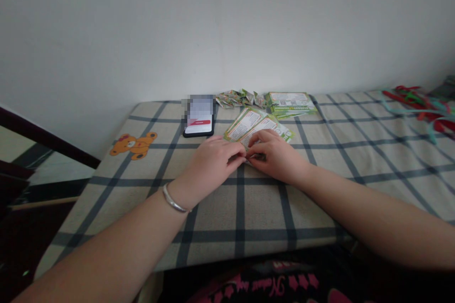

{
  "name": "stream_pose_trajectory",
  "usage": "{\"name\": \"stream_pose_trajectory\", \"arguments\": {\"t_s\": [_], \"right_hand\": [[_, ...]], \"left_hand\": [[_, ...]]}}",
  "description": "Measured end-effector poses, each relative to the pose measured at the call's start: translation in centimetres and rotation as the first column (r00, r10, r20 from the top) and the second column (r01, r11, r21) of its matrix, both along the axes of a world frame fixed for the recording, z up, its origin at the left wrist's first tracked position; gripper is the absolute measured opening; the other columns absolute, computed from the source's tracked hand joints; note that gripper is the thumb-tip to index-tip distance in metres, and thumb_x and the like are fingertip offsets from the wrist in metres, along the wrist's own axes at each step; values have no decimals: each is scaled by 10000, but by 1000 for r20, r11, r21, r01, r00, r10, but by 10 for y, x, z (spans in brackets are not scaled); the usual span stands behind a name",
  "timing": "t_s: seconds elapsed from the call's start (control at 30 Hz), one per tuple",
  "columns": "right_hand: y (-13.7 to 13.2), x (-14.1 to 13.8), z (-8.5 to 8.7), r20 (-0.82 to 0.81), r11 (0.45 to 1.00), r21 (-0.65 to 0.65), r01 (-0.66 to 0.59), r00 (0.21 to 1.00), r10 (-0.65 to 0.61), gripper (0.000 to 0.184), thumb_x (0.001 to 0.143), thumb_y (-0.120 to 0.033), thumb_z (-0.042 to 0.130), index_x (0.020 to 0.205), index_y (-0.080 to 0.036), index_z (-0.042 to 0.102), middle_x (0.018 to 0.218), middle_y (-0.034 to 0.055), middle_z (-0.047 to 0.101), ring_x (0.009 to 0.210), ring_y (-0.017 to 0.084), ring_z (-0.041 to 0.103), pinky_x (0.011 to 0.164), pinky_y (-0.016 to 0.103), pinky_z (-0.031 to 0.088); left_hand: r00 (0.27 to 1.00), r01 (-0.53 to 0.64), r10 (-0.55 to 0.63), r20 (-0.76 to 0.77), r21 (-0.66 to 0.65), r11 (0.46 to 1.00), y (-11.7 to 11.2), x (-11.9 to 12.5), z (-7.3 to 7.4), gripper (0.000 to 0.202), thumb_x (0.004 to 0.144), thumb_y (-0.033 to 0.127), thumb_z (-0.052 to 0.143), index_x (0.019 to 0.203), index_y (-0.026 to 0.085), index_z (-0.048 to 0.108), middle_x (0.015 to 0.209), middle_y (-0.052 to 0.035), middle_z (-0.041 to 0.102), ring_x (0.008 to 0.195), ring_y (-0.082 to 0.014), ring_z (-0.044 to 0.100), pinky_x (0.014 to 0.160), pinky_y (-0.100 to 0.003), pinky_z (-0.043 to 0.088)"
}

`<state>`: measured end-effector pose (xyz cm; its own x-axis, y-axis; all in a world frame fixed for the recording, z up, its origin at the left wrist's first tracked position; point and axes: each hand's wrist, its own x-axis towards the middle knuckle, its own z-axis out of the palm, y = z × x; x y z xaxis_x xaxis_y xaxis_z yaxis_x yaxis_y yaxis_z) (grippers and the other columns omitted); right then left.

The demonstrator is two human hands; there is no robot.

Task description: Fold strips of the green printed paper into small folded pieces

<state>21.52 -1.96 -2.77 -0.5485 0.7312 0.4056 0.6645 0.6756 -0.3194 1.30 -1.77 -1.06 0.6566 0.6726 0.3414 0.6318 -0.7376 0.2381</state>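
My left hand (216,158) and my right hand (275,156) meet over the table, fingertips nearly touching. Both are closed in a pinch at the near edge of a green-and-white printed card (241,124), which looks like an opened-out, flattened carton. Whatever lies between the fingertips is small and mostly hidden; a pale bit shows there. Beyond the card lie several small crumpled green-and-silver packets (232,98). A second green-and-white carton (289,104) rests to their right. Left of the card, a phone (199,120) lies with its screen lit.
A checked cloth (220,218) covers the table, which stands against a white wall (227,28). A bear picture (134,146) is at the left side. Red and teal ribbons (423,109) lie in a heap at the far right. Dark wooden furniture (46,135) stands left of the table.
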Motion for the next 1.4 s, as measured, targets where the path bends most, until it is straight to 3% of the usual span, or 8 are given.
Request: {"name": "stream_pose_trajectory", "arguments": {"t_s": [0.17,0.27,0.5,0.8,1.07,1.4], "right_hand": [[3,9,5,-45,998,-57,35,998,-38,78,814,-251,666,827,-175,675,953,72,609,901,185,571,811,319,477],[5,14,8,8,998,-42,57,998,-56,129,823,-307,670,812,-179,657,932,70,612,904,196,567,798,327,469],[6,24,15,57,996,-83,12,998,-8,208,857,-385,641,862,-181,685,987,93,637,960,220,569,869,362,460],[13,35,17,61,994,-104,-29,998,36,139,793,-306,725,875,-194,719,925,69,668,924,217,583,848,366,446],[9,27,14,38,994,-103,-44,998,48,132,827,-315,704,791,-187,710,838,53,650,862,192,564,783,321,426],[10,24,9,6,995,-103,1,1000,0,178,766,-353,760,763,-197,674,791,24,650,837,184,560,760,304,407]], "left_hand": [[1000,-30,30,2,-36,999,1,-3,2,72,879,220,611,848,191,669,833,-29,690,838,-205,595,770,-337,447],[999,-36,38,26,-59,998,2,-4,1,86,879,218,600,853,190,677,833,-34,686,840,-203,589,762,-331,449],[995,-12,21,97,-94,996,8,-7,-4,48,845,180,617,813,180,651,797,-19,664,791,-179,590,740,-311,448],[990,-1,19,141,-127,992,14,-9,-10,52,825,140,587,809,180,616,829,-18,615,791,-162,564,718,-293,450],[986,69,-63,153,-37,997,9,-9,-10,139,845,91,554,936,174,618,1011,-42,603,957,-172,569,877,-327,468],[998,-26,26,50,-8,1000,8,-8,-9,83,846,254,658,892,185,656,1000,-48,595,953,-212,567,872,-383,468]]}}
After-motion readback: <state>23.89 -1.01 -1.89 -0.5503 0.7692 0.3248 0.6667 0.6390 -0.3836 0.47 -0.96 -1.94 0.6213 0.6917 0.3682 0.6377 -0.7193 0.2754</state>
